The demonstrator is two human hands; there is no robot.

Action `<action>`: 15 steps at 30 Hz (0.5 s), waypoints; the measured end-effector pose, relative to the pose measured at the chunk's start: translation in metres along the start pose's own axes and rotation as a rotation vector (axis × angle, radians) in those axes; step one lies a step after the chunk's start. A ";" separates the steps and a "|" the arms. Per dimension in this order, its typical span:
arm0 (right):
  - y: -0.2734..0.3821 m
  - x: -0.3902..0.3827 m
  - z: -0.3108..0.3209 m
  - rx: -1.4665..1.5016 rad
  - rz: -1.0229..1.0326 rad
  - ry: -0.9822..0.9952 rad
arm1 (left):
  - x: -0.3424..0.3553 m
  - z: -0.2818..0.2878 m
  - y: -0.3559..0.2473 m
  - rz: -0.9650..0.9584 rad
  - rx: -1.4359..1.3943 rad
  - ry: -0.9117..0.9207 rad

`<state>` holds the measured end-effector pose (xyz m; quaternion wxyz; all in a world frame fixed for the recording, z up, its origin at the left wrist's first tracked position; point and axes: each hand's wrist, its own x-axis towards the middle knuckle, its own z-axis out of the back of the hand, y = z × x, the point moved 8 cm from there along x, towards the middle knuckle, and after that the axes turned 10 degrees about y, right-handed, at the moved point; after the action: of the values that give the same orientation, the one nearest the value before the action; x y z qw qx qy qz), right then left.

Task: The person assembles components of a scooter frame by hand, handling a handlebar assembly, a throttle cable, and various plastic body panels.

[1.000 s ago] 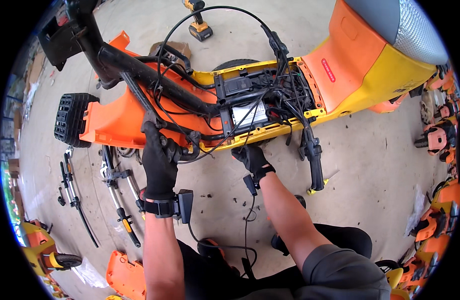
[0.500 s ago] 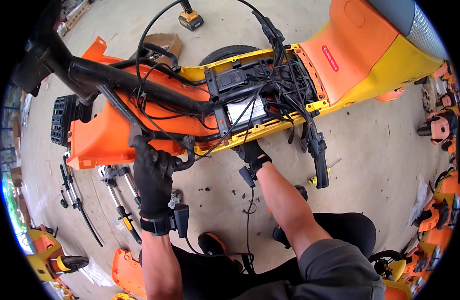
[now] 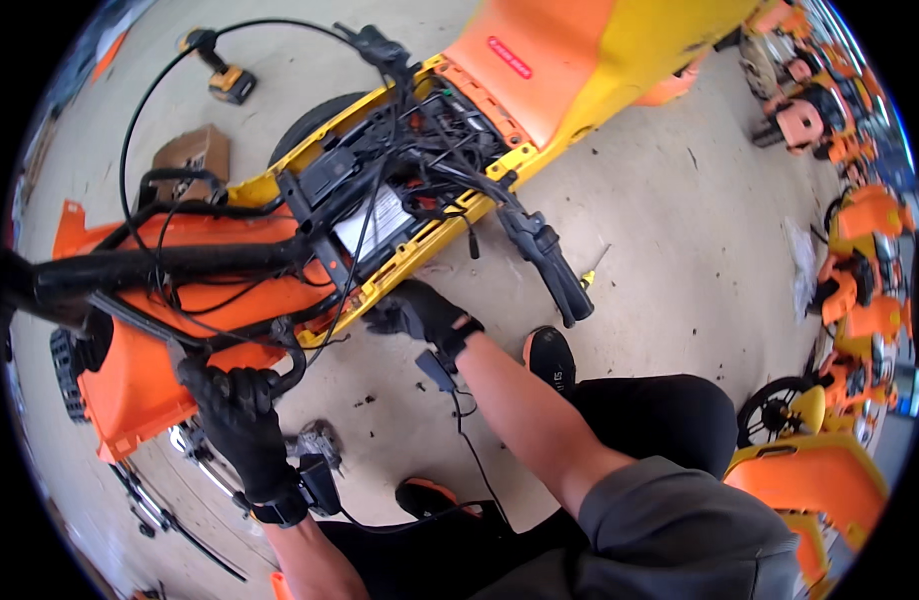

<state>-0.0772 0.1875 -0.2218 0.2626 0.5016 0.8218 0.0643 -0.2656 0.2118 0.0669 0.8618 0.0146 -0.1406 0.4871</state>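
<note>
A scooter with an orange front panel (image 3: 140, 390), yellow body (image 3: 635, 85) and black frame tube (image 3: 170, 262) lies across the floor, its cables, electronics and white-labelled box (image 3: 372, 222) exposed. My left hand (image 3: 235, 400), black-gloved, has its fingers wrapped on a black tube at the orange panel's lower side. My right hand (image 3: 420, 315), also gloved, is at the lower outside of the yellow edge, fingers curled; whatever they hold is hidden. The loose handlebar end (image 3: 545, 255) hangs beside the body, right of my right hand.
A cordless drill (image 3: 230, 80) and cardboard box (image 3: 188, 160) lie beyond the scooter. A yellow-handled screwdriver (image 3: 592, 275) is beside the handlebar. Metal fork parts (image 3: 155, 510) lie at lower left. Several orange scooters (image 3: 865, 215) line the right, one orange-yellow body (image 3: 800, 480) close at lower right.
The view has turned, so the scooter now runs diagonally, lower at its left end and shifted left. My hands moved with it in the picture, staying at the tube and yellow edge.
</note>
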 end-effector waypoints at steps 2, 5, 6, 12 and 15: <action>0.001 -0.029 -0.034 0.172 0.011 0.129 | -0.001 -0.002 0.000 0.017 0.003 0.014; 0.021 -0.044 -0.038 0.071 0.015 -0.142 | 0.004 -0.005 -0.005 -0.067 0.110 0.072; 0.027 -0.048 -0.041 0.016 0.001 -0.279 | 0.002 -0.005 -0.007 -0.113 0.138 0.073; 0.041 -0.019 -0.027 -0.252 0.266 -0.467 | 0.000 -0.008 0.008 -0.053 -0.108 0.043; 0.039 -0.009 -0.023 -0.215 0.328 -0.432 | -0.003 -0.023 0.035 0.143 -0.670 0.068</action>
<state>-0.0544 0.2030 -0.1842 0.4695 0.5989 0.6433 0.0843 -0.2911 0.2314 0.0402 0.7867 -0.2954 -0.2648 0.4731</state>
